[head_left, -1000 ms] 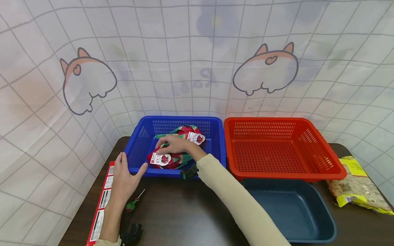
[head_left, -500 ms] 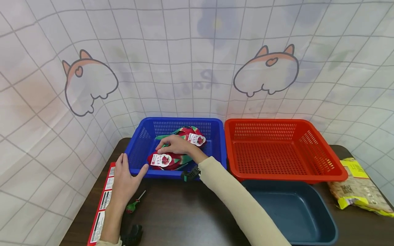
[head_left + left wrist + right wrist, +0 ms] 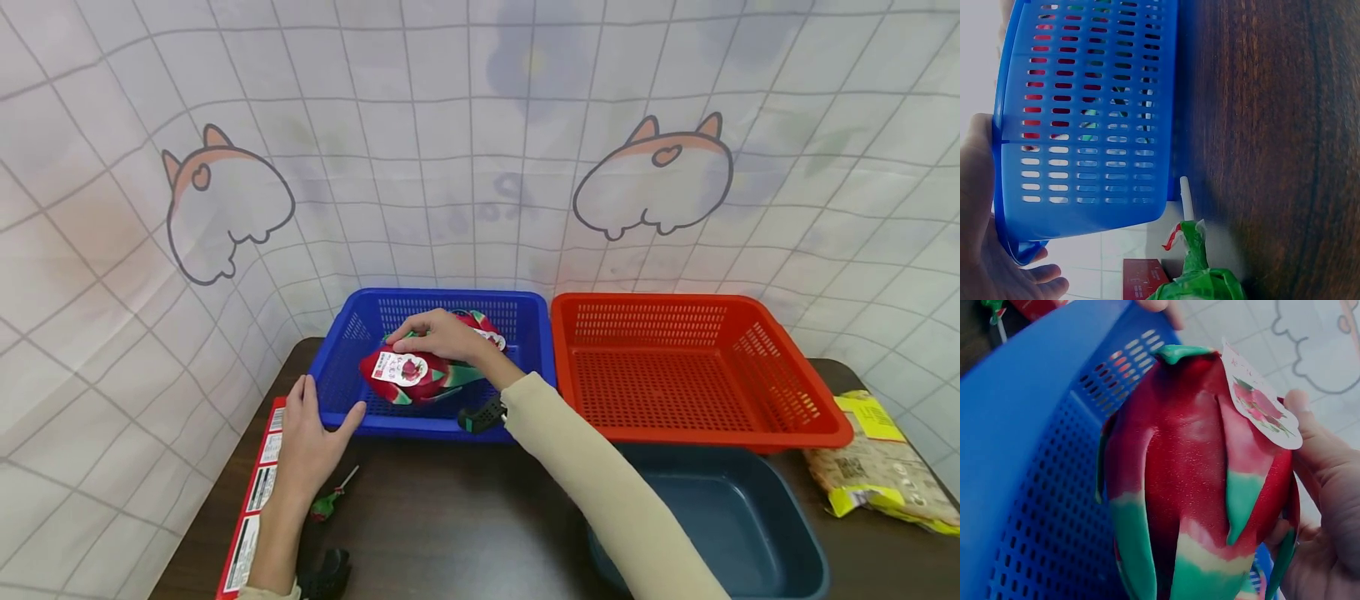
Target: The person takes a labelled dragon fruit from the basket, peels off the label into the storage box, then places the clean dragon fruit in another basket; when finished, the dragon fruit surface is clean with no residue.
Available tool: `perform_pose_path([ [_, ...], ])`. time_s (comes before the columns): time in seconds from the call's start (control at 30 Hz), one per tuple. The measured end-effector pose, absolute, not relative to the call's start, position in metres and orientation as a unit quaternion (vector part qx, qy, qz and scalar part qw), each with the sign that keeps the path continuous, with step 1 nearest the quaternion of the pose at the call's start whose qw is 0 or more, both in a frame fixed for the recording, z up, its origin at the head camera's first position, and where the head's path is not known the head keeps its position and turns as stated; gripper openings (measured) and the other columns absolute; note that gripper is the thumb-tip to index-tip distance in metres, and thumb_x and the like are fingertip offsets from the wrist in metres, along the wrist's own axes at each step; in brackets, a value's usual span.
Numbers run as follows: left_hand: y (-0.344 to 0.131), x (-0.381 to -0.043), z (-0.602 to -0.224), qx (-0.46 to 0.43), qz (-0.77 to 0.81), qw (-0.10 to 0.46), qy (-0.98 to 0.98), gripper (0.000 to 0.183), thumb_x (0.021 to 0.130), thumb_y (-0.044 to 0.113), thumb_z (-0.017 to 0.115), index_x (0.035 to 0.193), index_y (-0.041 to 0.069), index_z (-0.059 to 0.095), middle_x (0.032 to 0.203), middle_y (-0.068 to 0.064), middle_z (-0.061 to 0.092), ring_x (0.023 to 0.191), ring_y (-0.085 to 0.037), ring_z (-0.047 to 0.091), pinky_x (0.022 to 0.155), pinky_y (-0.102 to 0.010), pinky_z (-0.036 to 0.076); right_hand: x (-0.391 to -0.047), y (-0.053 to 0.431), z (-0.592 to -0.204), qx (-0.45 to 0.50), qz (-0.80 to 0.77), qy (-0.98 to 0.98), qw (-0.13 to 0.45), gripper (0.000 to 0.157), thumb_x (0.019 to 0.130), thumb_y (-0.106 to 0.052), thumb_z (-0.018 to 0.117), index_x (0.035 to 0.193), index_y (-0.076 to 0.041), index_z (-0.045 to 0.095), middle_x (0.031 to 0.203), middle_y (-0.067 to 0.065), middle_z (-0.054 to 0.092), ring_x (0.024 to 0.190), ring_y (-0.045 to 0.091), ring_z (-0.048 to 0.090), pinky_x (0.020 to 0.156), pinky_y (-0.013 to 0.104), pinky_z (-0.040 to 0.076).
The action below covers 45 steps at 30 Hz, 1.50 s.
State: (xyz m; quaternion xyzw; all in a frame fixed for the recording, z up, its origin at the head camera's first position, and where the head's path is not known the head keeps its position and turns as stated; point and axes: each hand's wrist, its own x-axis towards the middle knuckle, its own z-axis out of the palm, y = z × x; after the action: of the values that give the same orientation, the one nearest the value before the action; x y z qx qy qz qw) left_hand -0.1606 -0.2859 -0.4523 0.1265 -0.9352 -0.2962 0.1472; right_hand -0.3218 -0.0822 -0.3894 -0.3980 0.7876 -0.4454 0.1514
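My right hand (image 3: 442,335) grips a red dragon fruit (image 3: 429,382) with green-tipped scales and a white label. In the right wrist view the dragon fruit (image 3: 1185,450) is tilted inside the blue basket (image 3: 1029,381), with thumb and fingers along one side. A second dragon fruit (image 3: 476,320) lies behind, partly hidden by the right hand. At the front left corner of the blue basket (image 3: 420,427), my left hand (image 3: 309,442) holds the rim between thumb and fingers. A lollipop (image 3: 324,505) in green and red wrapping lies beside that hand, its white stick (image 3: 1186,197) toward the basket.
A red basket (image 3: 667,435) adjoins the blue one on the right. Before it sits a dark blue basin (image 3: 723,525), partly covered by the right sleeve. A yellow-trimmed food bag (image 3: 873,475) lies far right. Along the left table edge runs a red box (image 3: 243,554) with white labels.
My right hand has raised the front dragon fruit and shifted it slightly back and right, so it covers more of the second one. The left hand keeps its place on the basket.
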Motion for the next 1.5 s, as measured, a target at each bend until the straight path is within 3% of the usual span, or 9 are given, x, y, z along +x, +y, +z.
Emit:
perform_pose_path([
  [0.47,-0.288,-0.157,-0.453,0.126,-0.292,0.148,-0.937,0.099,0.087,0.056,0.06,0.154,0.0,0.012,0.159,-0.023,0.016,0.144,-0.044,0.019,0.111,-0.067,0.026,-0.293,-0.056,-0.35,-0.34,-0.504,0.783,0.132,0.023,0.091,-0.03,0.067,0.11,-0.019,0.074,0.106,0.005,0.068,0.077,0.014,0.064,0.068,0.027,0.058],
  [1.0,-0.287,-0.16,-0.454,0.118,-0.292,0.161,-0.935,0.099,0.087,0.054,0.062,0.154,-0.002,0.014,0.158,-0.025,0.018,0.143,-0.046,0.021,0.109,-0.068,0.028,-0.248,-0.032,-0.324,-0.337,-0.536,0.75,0.192,0.024,0.091,-0.025,0.068,0.111,-0.014,0.074,0.107,0.008,0.069,0.079,0.019,0.071,0.069,0.033,0.06],
  [1.5,-0.285,-0.16,-0.456,0.117,-0.292,0.17,-0.934,0.098,0.087,0.053,0.062,0.153,-0.002,0.015,0.157,-0.025,0.019,0.141,-0.047,0.023,0.109,-0.067,0.029,-0.185,-0.013,-0.333,-0.329,-0.509,0.76,0.234,0.018,0.09,-0.026,0.069,0.106,-0.02,0.076,0.112,-0.002,0.073,0.093,0.012,0.063,0.074,0.026,0.057],
])
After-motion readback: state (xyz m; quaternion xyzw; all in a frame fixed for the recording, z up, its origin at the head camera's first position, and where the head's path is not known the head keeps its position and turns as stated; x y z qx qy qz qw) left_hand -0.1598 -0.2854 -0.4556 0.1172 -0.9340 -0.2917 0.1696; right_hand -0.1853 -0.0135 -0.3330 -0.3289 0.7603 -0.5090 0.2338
